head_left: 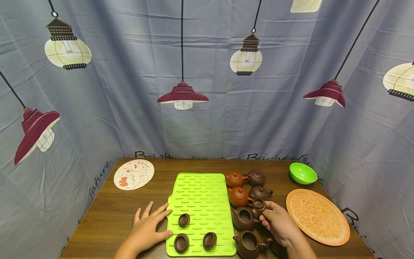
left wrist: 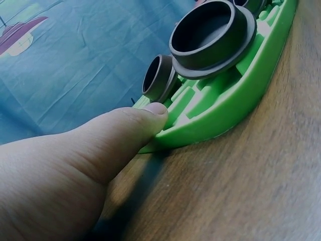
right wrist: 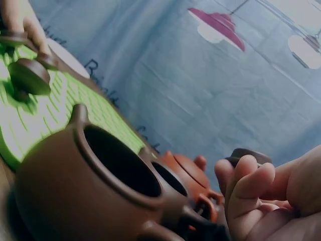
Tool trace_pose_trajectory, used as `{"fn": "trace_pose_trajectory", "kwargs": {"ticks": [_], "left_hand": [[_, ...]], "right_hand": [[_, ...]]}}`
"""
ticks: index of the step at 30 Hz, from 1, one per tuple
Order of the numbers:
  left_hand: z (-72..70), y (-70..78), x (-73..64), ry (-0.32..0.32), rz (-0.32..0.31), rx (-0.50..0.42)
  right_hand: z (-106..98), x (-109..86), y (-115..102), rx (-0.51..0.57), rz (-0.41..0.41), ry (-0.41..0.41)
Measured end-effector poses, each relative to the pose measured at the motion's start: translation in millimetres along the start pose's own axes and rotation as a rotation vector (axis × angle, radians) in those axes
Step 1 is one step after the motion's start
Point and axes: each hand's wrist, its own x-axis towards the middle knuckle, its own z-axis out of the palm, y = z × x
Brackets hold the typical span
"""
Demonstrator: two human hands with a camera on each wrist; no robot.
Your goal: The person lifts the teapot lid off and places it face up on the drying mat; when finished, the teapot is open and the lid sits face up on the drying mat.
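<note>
My right hand (head_left: 279, 223) pinches a small dark brown teapot lid (head_left: 259, 205), its hollow underside facing up, above the row of teapots. In the right wrist view the lid (right wrist: 251, 154) shows behind the curled fingers. Below and left of that hand are two lidless brown teapots, a middle one (head_left: 243, 226) and a nearer one (head_left: 248, 251). My left hand (head_left: 145, 230) lies with fingers spread at the left edge of a green mat (head_left: 200, 194), thumb (left wrist: 145, 118) touching the rim. Three brown lids (head_left: 181, 243) lie upside down on the mat.
Behind the lidless teapots stand two orange teapots (head_left: 238, 197) and two brown ones (head_left: 256, 177), all lidded. To the right are a round orange-patterned mat (head_left: 318, 217) and a green bowl (head_left: 303, 173). A round bunny mat (head_left: 134, 175) lies back left. Curtains surround the table.
</note>
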Motion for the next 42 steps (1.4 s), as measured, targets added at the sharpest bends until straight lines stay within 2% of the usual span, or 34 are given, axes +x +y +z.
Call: {"fn": "trace_pose_trajectory", "kwargs": {"ticks": [8,15,24,32,42], "left_hand": [[0.5,-1.4,-0.2,0.0,-0.002,-0.017],[0.7,-1.5,-0.5,0.003,0.011,-0.026],[-0.4,-1.0,0.8,-0.015,-0.003,-0.019],[-1.1,-3.7,2.5,-0.022,-0.015,-0.015],[-3.3,-0.4,0.4,-0.025,-0.005,-0.03]], "right_hand": [[21,3.7,-2,0.109,0.006,-0.132],[41,8.3,-7,0.133,0.003,-0.212],[71,16.5,-13,0.104,0.01,-0.243],[107,27.2,-11,0.013,0.008,-0.237],[131,34.3,-2,-0.083,0.016,-0.245]]}}
